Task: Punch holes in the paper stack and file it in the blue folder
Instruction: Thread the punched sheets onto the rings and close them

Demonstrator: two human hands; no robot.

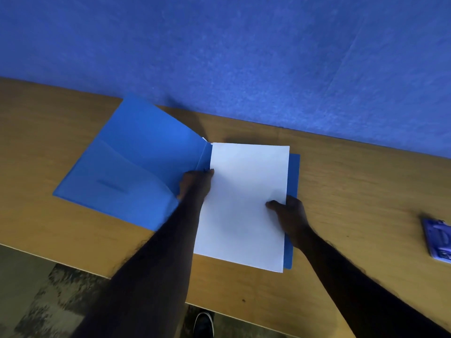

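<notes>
On the right half of the blue folder (pixel 146 152), a smooth white paper stack (pixel 244 191) is lying on a wood-grain table (pixel 341 179). The right hand (pixel 290 215) is pinching its outer edge, thumb on top. The left hand (pixel 195 184) is curling at the spine edge, its grip unclear.

Paper stack (pixel 244 203) lies on folder (pixel 136 162)

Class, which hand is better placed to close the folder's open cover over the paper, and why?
Probably the left hand: it sits at the spine beside the open cover; the right hand grips the right edge of the paper stack.
</notes>
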